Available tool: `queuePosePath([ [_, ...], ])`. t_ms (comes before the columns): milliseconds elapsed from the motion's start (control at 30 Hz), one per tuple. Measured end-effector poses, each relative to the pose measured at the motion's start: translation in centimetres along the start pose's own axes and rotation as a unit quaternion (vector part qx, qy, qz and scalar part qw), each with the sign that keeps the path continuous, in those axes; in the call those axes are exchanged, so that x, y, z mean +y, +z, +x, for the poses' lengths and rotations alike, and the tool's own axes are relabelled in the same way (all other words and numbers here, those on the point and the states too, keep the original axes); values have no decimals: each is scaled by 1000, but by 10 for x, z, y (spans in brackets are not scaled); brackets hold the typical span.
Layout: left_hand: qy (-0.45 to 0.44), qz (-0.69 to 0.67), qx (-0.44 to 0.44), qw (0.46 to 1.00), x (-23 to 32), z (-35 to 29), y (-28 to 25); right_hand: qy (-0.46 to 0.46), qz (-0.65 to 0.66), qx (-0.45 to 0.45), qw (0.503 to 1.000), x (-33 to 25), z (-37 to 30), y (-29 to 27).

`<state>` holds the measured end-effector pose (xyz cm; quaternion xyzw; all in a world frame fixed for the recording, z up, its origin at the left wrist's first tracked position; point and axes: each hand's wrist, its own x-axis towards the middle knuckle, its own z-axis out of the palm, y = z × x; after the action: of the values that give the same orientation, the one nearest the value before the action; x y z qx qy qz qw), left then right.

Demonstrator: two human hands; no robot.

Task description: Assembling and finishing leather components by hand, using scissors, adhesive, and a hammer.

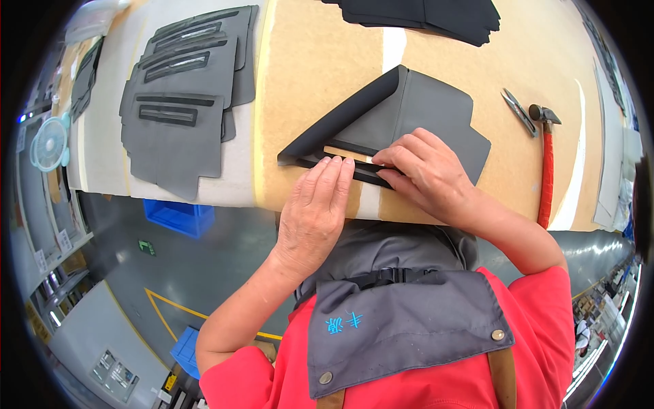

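A dark grey sheet panel (pixel 436 102) lies on the table in front of me, its left part folded over to show a black underside (pixel 361 109). Near the front edge of the panel runs a long slot, with the tan table top showing through. My left hand (pixel 315 204) rests with outstretched fingers on the black strip below the slot. At the slot's right end, my right hand (pixel 429 170) pinches the edge of the panel between thumb and fingers. The fingertips partly cover that strip.
Several slotted grey panels (pixel 180 146) lie overlapped on the left. Black sheets (pixel 422 15) are piled at the far edge. To the right are thread snips (pixel 520 112) and a red-handled hammer (pixel 547 163). Blue bins (pixel 180 217) stand below the table.
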<state>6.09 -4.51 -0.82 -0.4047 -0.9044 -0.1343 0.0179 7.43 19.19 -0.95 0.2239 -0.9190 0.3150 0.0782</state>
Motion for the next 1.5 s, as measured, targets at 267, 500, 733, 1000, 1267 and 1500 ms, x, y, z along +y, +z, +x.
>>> queuePosePath([
  [267,2,-4,-1,1000,2,4,-4,18,56,26,998,3,-16,3],
  [500,23,-18,-23,999,9,6,-7,-62,-59,18,996,0,-16,2],
  [733,12,-21,-23,999,12,4,-3,42,58,39,997,2,-21,2],
  [1000,23,-18,-11,1000,13,5,-1,-50,-44,48,997,2,-30,3],
  [1267,41,-30,-20,999,20,8,-3,-48,-23,49,997,6,-31,4],
  [1500,57,-35,-35,997,20,7,-1,-51,-26,46,997,6,-36,0],
])
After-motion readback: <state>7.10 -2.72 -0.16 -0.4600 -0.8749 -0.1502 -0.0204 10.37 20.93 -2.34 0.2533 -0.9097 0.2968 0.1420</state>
